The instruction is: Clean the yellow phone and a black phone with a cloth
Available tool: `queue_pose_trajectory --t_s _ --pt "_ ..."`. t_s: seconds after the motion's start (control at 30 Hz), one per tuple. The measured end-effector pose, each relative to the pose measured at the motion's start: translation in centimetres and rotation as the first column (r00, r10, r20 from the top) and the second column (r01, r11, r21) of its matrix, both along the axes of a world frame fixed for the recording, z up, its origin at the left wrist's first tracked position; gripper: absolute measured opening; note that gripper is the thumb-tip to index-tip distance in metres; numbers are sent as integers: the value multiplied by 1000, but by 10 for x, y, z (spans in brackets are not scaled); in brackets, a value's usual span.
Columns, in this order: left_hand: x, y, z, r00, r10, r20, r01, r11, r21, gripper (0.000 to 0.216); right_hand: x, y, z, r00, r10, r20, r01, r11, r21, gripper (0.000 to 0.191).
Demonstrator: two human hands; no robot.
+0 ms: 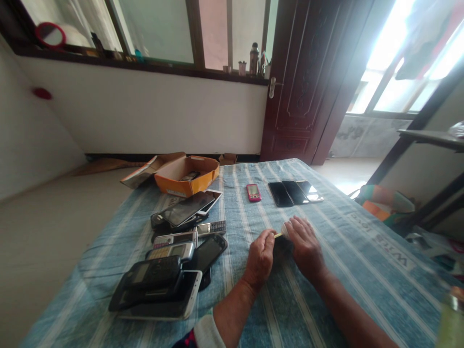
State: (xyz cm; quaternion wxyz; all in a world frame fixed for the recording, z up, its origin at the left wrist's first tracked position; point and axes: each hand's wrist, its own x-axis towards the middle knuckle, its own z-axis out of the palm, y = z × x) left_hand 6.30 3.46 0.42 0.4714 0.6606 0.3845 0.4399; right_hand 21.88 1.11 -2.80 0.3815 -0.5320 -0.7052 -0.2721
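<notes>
My left hand (pixel 260 256) is closed in a pinch on a thin pale stick (pixel 278 235), maybe a cotton swab, whose tip points right. My right hand (pixel 304 244) lies over a small light object (pixel 285 229) on the striped blue cloth (pixel 326 270), fingers curled round it; I cannot make out what it is. Both hands meet near the middle of the table. A pile of old mobile phones (pixel 174 261) lies to the left of my left hand.
A small pink phone (pixel 253 192) and three dark smartphones (pixel 294 192) lie side by side beyond my hands. An orange cardboard box (pixel 186 176) with a phone inside stands at the far left edge. A dark wooden door (pixel 308 77) is behind the table.
</notes>
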Motion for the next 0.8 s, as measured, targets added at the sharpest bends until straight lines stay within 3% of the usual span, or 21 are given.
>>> queue_pose_trajectory --t_s 0.17,0.4,0.8 --pt "0 1 -2 1000 -11 10 11 1000 19 33 -13 -3 8 996 91 21 -90 995 -32 37" --pt "-1 -1 5 996 -6 -93 13 998 65 32 15 2 9 1000 -26 -13 25 998 -63 36" --pt "-1 -1 0 934 -37 -356 166 927 338 34 23 -6 11 1000 -14 -15 12 991 -134 30"
